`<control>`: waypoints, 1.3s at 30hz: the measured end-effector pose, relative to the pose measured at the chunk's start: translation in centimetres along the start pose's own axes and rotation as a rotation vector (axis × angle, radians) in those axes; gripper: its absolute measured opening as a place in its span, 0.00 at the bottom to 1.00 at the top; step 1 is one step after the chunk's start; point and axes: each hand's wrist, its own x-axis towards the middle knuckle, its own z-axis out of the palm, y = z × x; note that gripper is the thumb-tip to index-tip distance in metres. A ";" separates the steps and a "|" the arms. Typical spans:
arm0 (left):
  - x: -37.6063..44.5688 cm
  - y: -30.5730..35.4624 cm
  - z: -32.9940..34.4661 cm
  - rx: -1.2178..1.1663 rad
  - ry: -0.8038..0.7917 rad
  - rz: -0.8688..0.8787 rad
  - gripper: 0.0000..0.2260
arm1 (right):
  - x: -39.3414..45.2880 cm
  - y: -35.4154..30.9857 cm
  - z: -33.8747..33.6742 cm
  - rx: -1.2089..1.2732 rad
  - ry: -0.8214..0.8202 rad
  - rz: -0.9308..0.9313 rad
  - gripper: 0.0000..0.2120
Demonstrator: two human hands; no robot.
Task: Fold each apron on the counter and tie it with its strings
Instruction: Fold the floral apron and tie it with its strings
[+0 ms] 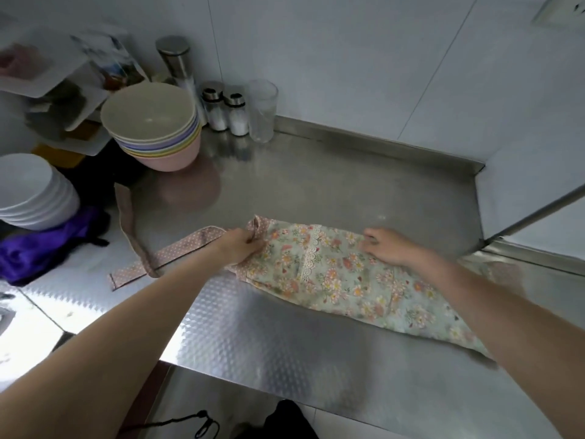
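Observation:
A floral apron (342, 280) with a lace strip lies folded into a long narrow band on the steel counter (285, 337), running from the middle toward the right front. Its pink dotted strings (177, 251) trail off to the left across the counter. My left hand (242, 247) pinches the apron's left end where the strings join. My right hand (391, 247) grips the far edge of the folded fabric, fingers curled over it. A purple cloth (41, 248), perhaps another apron, lies bunched at the left.
A stack of pastel bowls (152, 125) and a stack of white bowls (31, 191) stand at the left. Two shakers (226, 110), a clear glass (262, 110) and a steel canister (177, 61) line the back wall. A steel ledge (531, 210) borders the right.

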 end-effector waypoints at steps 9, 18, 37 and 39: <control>0.6 0.1 0.2 -0.073 0.266 0.066 0.25 | 2.6 -3.5 0.2 -0.124 -0.059 -0.022 0.10; 1.3 -1.0 -0.4 -0.608 0.280 0.035 0.12 | 7.0 -14.1 2.0 0.067 -0.009 -0.503 0.19; -0.3 -7.2 -6.7 0.144 -0.489 -0.020 0.16 | 9.9 -14.0 4.1 -0.119 0.023 -0.498 0.10; 0.5 -6.2 -7.0 0.380 -0.487 -0.022 0.13 | 9.5 -14.3 3.5 -0.195 0.027 -0.521 0.09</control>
